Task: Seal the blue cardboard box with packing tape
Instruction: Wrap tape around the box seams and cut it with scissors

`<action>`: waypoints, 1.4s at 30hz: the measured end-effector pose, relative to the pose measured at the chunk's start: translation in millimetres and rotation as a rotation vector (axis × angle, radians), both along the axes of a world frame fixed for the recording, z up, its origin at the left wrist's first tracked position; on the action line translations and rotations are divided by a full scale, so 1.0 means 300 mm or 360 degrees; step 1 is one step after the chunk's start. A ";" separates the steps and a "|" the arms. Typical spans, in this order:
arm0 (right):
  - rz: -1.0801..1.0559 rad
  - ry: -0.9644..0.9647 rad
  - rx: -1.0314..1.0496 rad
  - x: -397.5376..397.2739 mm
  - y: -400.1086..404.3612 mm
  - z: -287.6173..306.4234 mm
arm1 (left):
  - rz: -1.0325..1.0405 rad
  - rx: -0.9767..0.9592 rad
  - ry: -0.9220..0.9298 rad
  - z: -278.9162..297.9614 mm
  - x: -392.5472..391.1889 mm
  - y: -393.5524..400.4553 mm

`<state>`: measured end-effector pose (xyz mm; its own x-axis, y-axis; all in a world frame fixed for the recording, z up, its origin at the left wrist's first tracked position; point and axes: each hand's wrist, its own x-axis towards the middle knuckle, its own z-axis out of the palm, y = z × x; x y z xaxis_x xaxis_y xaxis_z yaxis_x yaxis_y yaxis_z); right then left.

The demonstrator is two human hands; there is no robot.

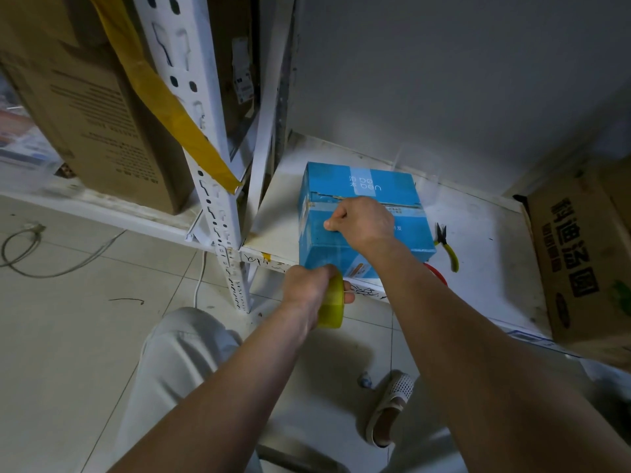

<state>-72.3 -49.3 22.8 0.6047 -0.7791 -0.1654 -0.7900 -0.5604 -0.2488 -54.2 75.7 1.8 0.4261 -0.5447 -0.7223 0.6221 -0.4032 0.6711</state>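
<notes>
White shelf, low, against the wall; blue box sits on it near the front-left corner, overhanging or flush w/ the front edge, can't tell which. Brown carton at the shelf's right end, another carton on the rack to the left. Right hand is curled into a fist on top of the box, over the flap seam; prob pinning tape down, but the tape strip itself is too clear to make out. Left hand grips the yellow tape roll, held below the box's front face, off the shelf edge. Pliers lie just right of the box; red thing by the front corner, partly hidden. Risks, as I judge them: box is at the edge, so a hard downward pull on the roll could drag or tip it off the shelf unless the right hand keeps weight on it. If the pull runs off-line, tape goes on skewed & misses the seam, which looks ragged. Slack tape could fold & stick to itself. No cutter seen in hand, so tearing may yank the end loose.
</notes>
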 end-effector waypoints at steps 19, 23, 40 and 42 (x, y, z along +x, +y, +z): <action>0.0060 0.0065 -0.0121 0.012 0.001 -0.016 | 0.0033 -0.0019 -0.0043 -0.022 -0.004 -0.004; 0.0067 0.0077 -0.0151 0.015 -0.001 -0.020 | 0.0019 -0.0028 -0.0042 -0.020 -0.003 -0.003; -0.0016 -0.0302 0.0101 -0.004 -0.028 -0.058 | 0.0116 0.0013 0.0004 -0.064 0.000 0.010; 0.0000 -0.0243 -0.0015 0.004 -0.001 -0.099 | 0.0096 -0.0004 0.0002 -0.071 0.008 0.003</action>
